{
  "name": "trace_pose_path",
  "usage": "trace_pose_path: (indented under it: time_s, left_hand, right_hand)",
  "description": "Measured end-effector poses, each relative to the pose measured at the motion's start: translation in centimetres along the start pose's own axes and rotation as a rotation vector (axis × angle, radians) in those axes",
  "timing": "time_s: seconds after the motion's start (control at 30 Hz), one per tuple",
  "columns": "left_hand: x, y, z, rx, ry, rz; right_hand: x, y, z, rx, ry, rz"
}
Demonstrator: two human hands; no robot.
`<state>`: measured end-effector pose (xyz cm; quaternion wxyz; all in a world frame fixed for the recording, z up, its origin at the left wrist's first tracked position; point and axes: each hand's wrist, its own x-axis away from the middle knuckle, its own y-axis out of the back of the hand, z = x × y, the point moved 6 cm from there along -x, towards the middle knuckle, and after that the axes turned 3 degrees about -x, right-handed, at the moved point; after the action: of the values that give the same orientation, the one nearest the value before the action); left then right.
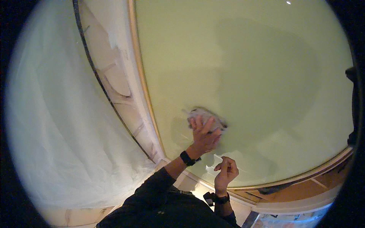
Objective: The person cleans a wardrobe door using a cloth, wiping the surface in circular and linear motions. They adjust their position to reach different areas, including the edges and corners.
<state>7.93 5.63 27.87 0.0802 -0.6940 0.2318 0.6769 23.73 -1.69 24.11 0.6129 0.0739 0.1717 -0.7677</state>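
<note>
My left hand (205, 133) lies over a crumpled greyish cloth (198, 112), its fingers spread across the top and pressing it onto a large pale green surface (171, 49) with a thin wooden border. Motion blurs the cloth and fingertips a little. Closer to my body, my right hand (227, 170) is raised near the border with its fingers curled in. Beside its thumb shows a bright white patch (210, 169); whether this is a reflection or a thing in the hand is hard to tell. Any contents of the curled fingers are hidden.
Wooden edging (141, 72) runs along the green surface's left side and curves along its near side. Further left, a dark strip (99, 81) borders translucent whitish sheeting (64, 114). A dark object (353, 106) stands at the far right rim. My shadow falls on the green surface.
</note>
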Motion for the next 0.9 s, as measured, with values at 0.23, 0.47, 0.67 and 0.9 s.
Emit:
trace_pose_path:
  time_s: [0.23, 0.47, 0.67, 0.9]
  left_hand:
    - [-9.8, 3.1, 8.5, -0.060, 0.059, -0.092]
    - [-0.6, 3.6, 9.8, 0.019, 0.242, -0.138]
    - [-11.7, 6.9, 8.2, -0.036, -0.060, 0.001]
    - [-18.9, 10.1, 13.1, -0.051, -0.098, -0.184]
  right_hand:
    - [-0.2, -3.6, -0.5, 0.010, -0.005, 0.109]
    - [0.1, -6.1, 1.1, -0.001, -0.031, 0.137]
    - [-0.2, -7.7, 3.2, -0.032, 0.041, 0.141]
    - [1.1, -9.6, 3.6, 0.008, 0.050, 0.227]
